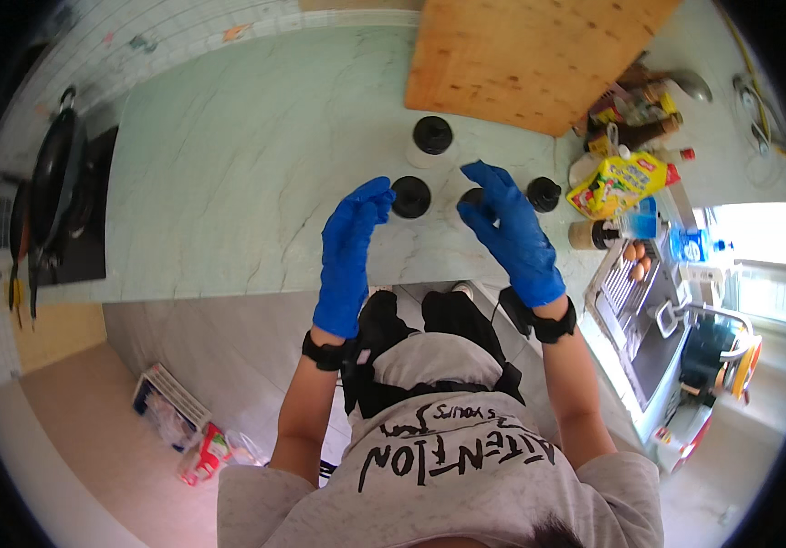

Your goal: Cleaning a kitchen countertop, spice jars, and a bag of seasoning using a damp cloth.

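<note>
My left hand (354, 229), in a blue glove, is beside a jar with a round black lid (411, 197). Its fingers are bent, with nothing visible in them; whether the fingertips touch the lid is unclear. My right hand (506, 229), also gloved in blue, hovers around another black-lidded container (473, 197), partly hidden by the thumb and fingers, which are spread. Behind these two stands a clear jar with a black lid (432, 137). To the right of my right hand is a small black-capped container (543, 194). All stand on the pale green marbled countertop (249, 157).
A wooden board (530, 61) stands at the back. On the right are a yellow pouch (622, 183), a black-lidded seasoning jar (588, 235), several bottles, eggs (637, 260) and a sink (660, 349). A black wok (57, 178) sits on the stove (88, 226) at the left.
</note>
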### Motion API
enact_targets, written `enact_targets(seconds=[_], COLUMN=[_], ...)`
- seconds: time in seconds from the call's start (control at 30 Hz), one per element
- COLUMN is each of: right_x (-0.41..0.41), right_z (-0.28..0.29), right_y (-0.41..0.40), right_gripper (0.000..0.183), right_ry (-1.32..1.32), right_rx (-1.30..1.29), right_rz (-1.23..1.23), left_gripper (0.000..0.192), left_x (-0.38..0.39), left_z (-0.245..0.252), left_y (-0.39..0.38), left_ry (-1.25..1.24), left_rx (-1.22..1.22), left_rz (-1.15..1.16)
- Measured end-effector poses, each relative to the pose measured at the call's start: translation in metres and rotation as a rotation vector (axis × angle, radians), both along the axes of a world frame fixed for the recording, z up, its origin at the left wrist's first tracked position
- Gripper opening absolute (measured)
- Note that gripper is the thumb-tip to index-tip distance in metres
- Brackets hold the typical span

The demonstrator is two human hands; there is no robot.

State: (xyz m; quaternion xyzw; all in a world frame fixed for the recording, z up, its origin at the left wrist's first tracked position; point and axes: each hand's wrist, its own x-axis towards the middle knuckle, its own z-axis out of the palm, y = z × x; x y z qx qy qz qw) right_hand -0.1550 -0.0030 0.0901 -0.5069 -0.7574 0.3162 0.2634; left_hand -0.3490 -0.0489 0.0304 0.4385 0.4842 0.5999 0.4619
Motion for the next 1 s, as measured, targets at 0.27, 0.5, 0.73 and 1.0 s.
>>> enact_targets(seconds=[0.27,0.5,0.73,1.0], right_x=[0.119,0.186,0.248,0.38], right_z=[0.013,0.009,0.024,0.011], right_y=[-0.076,-0.146,-0.173,-0.244], right_gripper=[0.031,0.026,0.03,0.046], right_ry=[-0.026,0.12,0.502,0.333], right_rx=[-0.069,-0.036,0.015,0.069], right_rz=[-0.348,-0.561,-0.817,-0.753], left_gripper=[0.053,0.048,0.05,0.035], left_x=[0.078,0.187,0.312,0.52], left_z=[0.053,0.064,0.073,0.027], left_y=[0.012,0.003,-0.032,-0.112], left_ry=[-0.608,-0.198,-0.227,-0.711], left_rx=[-0.115,0.142,0.025,0.029], left_rz=[-0.524,-0.895,-1.157,-1.281])
